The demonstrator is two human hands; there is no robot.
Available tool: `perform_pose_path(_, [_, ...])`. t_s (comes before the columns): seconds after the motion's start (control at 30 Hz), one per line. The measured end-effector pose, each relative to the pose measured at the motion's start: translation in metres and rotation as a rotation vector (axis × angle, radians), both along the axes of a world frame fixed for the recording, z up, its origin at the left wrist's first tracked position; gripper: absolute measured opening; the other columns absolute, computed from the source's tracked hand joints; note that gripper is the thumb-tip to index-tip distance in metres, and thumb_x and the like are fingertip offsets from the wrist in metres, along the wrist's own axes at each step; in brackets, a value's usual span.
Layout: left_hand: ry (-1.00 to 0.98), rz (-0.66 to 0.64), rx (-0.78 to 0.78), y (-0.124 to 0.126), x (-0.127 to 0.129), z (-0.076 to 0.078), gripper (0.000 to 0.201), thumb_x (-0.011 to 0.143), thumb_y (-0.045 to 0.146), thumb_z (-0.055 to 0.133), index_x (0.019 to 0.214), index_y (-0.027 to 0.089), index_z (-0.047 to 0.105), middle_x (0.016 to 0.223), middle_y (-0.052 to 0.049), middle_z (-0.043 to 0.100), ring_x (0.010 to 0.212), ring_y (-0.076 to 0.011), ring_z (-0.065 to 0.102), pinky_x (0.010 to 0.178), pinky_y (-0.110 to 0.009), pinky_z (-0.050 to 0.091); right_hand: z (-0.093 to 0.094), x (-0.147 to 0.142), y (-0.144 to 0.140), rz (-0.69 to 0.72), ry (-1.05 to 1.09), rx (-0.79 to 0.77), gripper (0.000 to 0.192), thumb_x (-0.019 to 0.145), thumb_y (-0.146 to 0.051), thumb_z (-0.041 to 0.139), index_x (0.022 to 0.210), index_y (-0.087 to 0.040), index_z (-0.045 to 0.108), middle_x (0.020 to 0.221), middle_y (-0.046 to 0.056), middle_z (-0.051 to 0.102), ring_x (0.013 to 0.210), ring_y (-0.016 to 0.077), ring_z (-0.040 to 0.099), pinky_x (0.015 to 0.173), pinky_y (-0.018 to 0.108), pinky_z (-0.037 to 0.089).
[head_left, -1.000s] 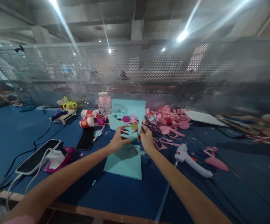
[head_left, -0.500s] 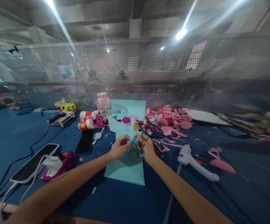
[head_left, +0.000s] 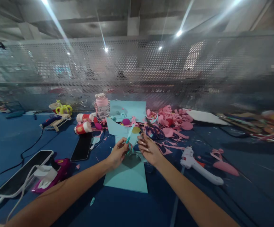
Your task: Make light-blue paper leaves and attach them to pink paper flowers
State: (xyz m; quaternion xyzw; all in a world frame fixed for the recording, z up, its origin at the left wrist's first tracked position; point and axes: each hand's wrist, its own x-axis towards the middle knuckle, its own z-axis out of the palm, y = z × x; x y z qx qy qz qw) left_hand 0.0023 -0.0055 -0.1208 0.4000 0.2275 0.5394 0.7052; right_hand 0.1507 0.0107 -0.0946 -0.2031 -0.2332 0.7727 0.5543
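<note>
Big blue table (head_left: 132, 205) backed by a perforated metal screen (head_left: 198, 69), strip lights glaring overhead. Pink scraps (head_left: 172, 121) are piled past a teal sheet (head_left: 127, 176). No writing I can read, cups (head_left: 83, 128) too blurry. Left hand (head_left: 118, 154) pinches a small teal strip (head_left: 128, 138) above the sheet; right hand (head_left: 148, 148) has loosely curled fingers beside it.

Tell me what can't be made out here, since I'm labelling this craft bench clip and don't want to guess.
Head view, the only one:
- The small teal piece pinched by the left hand: too small and blurred to tell its shape.
- The right hand: its fingertips blur, so contact with the piece is unclear.
- The light blue sheet: its dark round part is partly covered by both hands.
- Behind the perforated screen: only haze.
</note>
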Motion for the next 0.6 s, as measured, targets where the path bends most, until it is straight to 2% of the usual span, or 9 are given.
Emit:
perform_pose_path(0.07, [-0.019,-0.012,-0.039,0.000,-0.001,0.002,0.036,0.061,0.037,0.074,0.070,0.016,0.045,0.058,0.005,0.052,0.051,-0.0044,0.044,0.049,-0.017,0.032,0.001,-0.001,0.000,-0.069,-0.029,-0.025,0.010,0.071,-0.017,0.066,0.075,-0.019,0.057,0.064,-0.002,0.059,0.049,0.0035,0.051,0.035,0.007,0.040])
perform_pose_path(0.13, [-0.034,-0.024,-0.078,0.001,-0.003,0.003,0.035,0.061,0.035,0.074,0.070,0.016,0.045,0.058,0.005,0.051,0.050,-0.0046,0.044,0.049,-0.017,0.034,0.000,-0.001,0.000,-0.115,-0.097,-0.010,0.013,0.069,-0.019,0.068,0.078,-0.018,0.059,0.064,-0.001,0.060,0.052,0.0045,0.054,0.041,0.010,0.046])
perform_pose_path(0.2, [-0.042,-0.026,-0.115,0.001,-0.004,0.004,0.034,0.062,0.035,0.073,0.070,0.016,0.046,0.058,0.005,0.050,0.050,-0.0049,0.045,0.049,-0.018,0.036,-0.002,0.001,0.001,-0.129,-0.205,0.056,0.016,0.067,-0.025,0.070,0.077,-0.017,0.060,0.055,-0.004,0.057,0.040,0.0024,0.047,0.034,0.010,0.041])
perform_pose_path(0.27, [-0.043,-0.014,-0.144,0.002,-0.006,0.005,0.033,0.062,0.034,0.073,0.069,0.016,0.045,0.058,0.005,0.048,0.050,-0.0050,0.046,0.050,-0.018,0.038,-0.006,0.002,0.001,-0.122,-0.339,0.131,0.021,0.066,-0.033,0.070,0.073,-0.016,0.059,0.045,-0.008,0.050,0.027,-0.0003,0.031,0.024,0.010,0.027])
perform_pose_path(0.33, [-0.034,0.009,-0.137,0.002,-0.007,0.005,0.033,0.063,0.034,0.072,0.068,0.017,0.044,0.058,0.005,0.047,0.050,-0.0047,0.045,0.050,-0.018,0.038,-0.008,0.002,0.001,-0.130,-0.488,0.183,0.027,0.064,-0.039,0.069,0.071,-0.016,0.057,0.041,-0.008,0.051,0.022,-0.0010,0.022,0.020,0.012,0.018])
perform_pose_path(0.47, [0.045,0.010,-0.073,0.001,-0.006,0.006,0.036,0.063,0.038,0.071,0.067,0.017,0.042,0.056,0.006,0.047,0.046,-0.0043,0.041,0.045,-0.016,0.033,-0.010,-0.003,-0.002,-0.143,-0.758,0.263,0.032,0.066,-0.046,0.064,0.075,-0.016,0.055,0.043,-0.006,0.056,0.019,0.0022,0.028,0.020,0.015,0.019])
perform_pose_path(0.6, [0.205,0.050,0.043,0.001,-0.005,0.003,0.037,0.064,0.042,0.069,0.063,0.016,0.043,0.051,0.006,0.046,0.045,-0.0042,0.038,0.044,-0.017,0.028,-0.006,-0.007,-0.007,-0.092,-0.880,0.399,0.029,0.069,-0.044,0.061,0.072,-0.017,0.053,0.042,-0.007,0.052,0.022,0.0052,0.036,0.022,0.017,0.024])
